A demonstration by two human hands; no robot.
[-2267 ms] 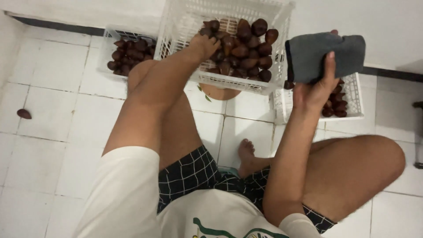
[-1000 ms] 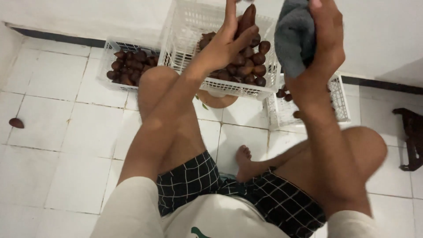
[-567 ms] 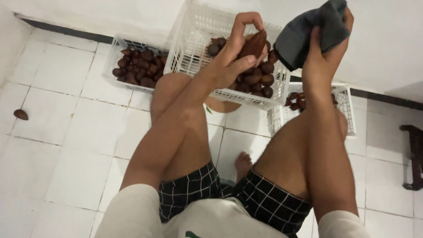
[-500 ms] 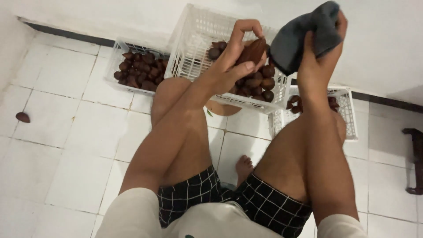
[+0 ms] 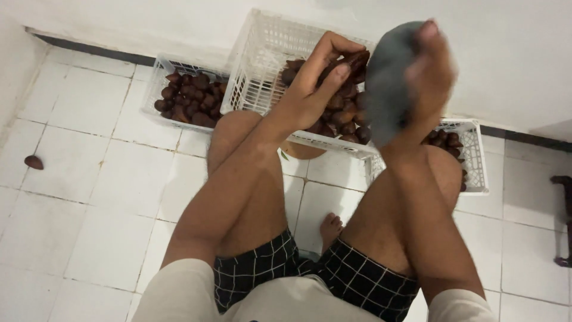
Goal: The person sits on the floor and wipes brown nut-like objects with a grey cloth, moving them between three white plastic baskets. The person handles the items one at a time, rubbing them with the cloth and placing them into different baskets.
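**Fruit in one hand, cloth in the other, over the big crate**

My left hand (image 5: pixel 313 89) is curled around a dark brown snake fruit (image 5: pixel 348 62), fingers on top and thumb pressed under it, in the upper middle of the frame. The fruit is long, reddish-brown and glossy, and only its upper end shows past my fingers. My right hand (image 5: pixel 426 71), blurred, is closed on a bunched grey cloth (image 5: pixel 387 83) just right of the fruit; the cloth nearly touches the fruit, though I cannot tell whether they meet.

Both hands hang above the near rim of the large white crate (image 5: pixel 262 53), which is partly filled with more fruit. A lower white crate (image 5: pixel 164 65) of the same fruit sits against it at the upper left, and a third basket (image 5: pixel 476 161) shows behind my right knee. The wall runs close behind all three.

My knees fill the centre, leaving a narrow gap of white tiled floor (image 5: pixel 95 197) between them. The open room is to the left, where a single loose fruit (image 5: pixel 34 161) lies near the edge of the frame.
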